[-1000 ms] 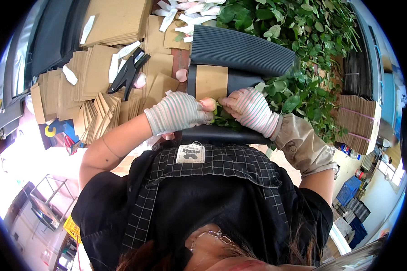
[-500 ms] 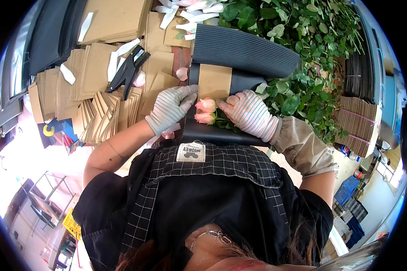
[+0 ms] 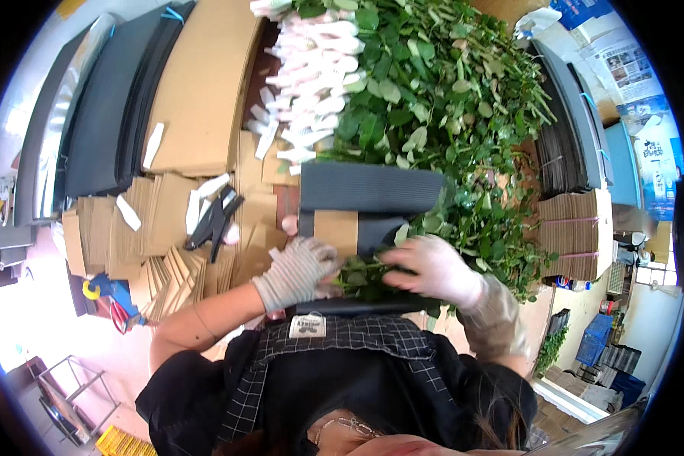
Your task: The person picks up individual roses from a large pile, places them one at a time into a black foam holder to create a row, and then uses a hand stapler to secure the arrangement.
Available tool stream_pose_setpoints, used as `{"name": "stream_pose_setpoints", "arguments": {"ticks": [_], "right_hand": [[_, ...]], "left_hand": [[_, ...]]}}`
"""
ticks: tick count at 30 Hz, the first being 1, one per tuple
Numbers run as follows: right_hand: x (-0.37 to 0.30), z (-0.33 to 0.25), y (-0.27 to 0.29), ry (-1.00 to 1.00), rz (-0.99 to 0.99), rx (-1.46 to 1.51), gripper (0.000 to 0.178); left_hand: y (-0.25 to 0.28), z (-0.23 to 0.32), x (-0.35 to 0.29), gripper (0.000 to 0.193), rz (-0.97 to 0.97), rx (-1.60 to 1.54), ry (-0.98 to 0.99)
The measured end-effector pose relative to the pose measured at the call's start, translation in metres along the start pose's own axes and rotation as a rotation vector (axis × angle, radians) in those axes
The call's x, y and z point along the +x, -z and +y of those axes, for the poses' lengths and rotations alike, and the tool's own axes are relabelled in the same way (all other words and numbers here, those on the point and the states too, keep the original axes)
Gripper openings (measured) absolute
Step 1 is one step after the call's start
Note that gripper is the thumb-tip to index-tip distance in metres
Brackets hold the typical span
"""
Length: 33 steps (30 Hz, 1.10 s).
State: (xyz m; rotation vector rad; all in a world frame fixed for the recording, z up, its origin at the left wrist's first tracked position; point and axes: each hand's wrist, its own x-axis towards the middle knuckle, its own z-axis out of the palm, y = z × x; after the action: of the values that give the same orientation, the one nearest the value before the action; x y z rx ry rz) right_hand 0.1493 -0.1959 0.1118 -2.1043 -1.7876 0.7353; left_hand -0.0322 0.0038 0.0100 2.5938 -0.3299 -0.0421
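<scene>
My left hand (image 3: 296,271), in a grey knit glove, curls around the head end of a bunch of roses (image 3: 361,275) just in front of my chest. A pink bud shows under its fingers. My right hand (image 3: 433,270), in a pale glove, grips the bunch's green stems and leaves. The bunch lies on a dark corrugated sheet (image 3: 368,188) with a brown cardboard strip (image 3: 336,228) across it.
A big heap of leafy rose stems (image 3: 463,114) covers the table's right, with white-sleeved flower heads (image 3: 311,76) at the back. A black stapler (image 3: 214,220) lies left on fanned cardboard strips (image 3: 121,243). Red-handled scissors (image 3: 118,315) sit at the left edge. Dark sheets (image 3: 99,129) are stacked far left.
Both hands have drawn closer over the bunch, and the pink buds seen between them are now mostly covered. The view has tipped up, showing more of the far table.
</scene>
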Motion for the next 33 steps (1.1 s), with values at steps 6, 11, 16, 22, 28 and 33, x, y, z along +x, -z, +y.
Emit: {"name": "stream_pose_setpoints", "arguments": {"ticks": [6,11,16,22,28,33], "right_hand": [[-0.068,0.082,-0.061,-0.731,0.212,0.793,0.025],[0.007,0.062,0.085,-0.194,0.946,0.377,0.012],[0.205,0.131,0.172,-0.029,0.972,-0.478,0.016],[0.351,0.186,0.219,-0.585,0.324,-0.771,0.032],[0.317,0.181,0.252,-0.405,0.434,-0.830,0.025],[0.227,0.142,0.278,-0.278,0.842,-0.862,0.034]], "left_hand": [[-0.006,-0.004,0.006,0.056,0.054,-0.058,-0.079],[-0.012,-0.006,0.000,0.051,0.082,-0.021,-0.075],[-0.024,-0.014,0.001,0.033,-0.009,0.008,-0.085],[-0.111,-0.037,-0.023,0.032,0.014,-0.036,0.040],[-0.040,-0.019,-0.011,0.036,-0.068,-0.085,-0.019],[-0.037,-0.019,-0.010,0.030,-0.010,-0.090,-0.005]]}}
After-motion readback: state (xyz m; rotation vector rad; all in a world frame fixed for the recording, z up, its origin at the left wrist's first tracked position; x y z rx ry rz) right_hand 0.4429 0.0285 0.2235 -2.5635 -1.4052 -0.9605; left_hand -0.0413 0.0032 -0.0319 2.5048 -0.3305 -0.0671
